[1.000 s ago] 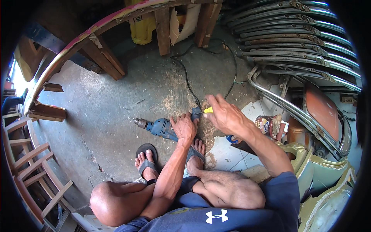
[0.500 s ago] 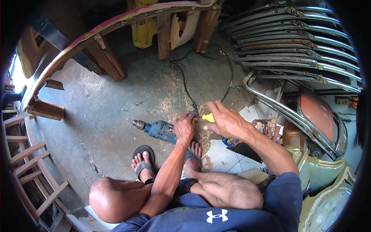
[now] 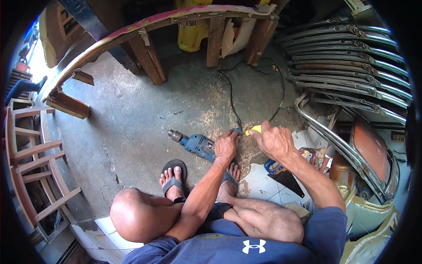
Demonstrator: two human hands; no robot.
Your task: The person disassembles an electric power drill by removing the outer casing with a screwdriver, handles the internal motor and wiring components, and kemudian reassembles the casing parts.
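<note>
A blue power drill [image 3: 200, 146] lies on the concrete floor before my feet, its bit pointing left. My left hand [image 3: 226, 147] is closed around the drill's grip end, where the black cord [image 3: 232, 99] comes out. My right hand [image 3: 277, 143] grips a screwdriver [image 3: 253, 130] by its yellow handle. The screwdriver's tip meets the drill's grip end beside my left fingertips. What the tip touches there is too small to make out.
Right of my feet, a handsaw [image 3: 285, 179] with a blue handle lies on white tiles. Stacked chrome tube frames [image 3: 343, 66] fill the far right. A curved wooden frame [image 3: 145, 31] stands ahead, and a slatted wooden frame [image 3: 37, 154] at left. Wood shavings [image 3: 211, 116] litter the floor.
The whole scene has shifted right and slightly down in view. My right hand's fingers, loosely spread at the yellow handle before, are now wrapped around it. My left hand stays on the drill.
</note>
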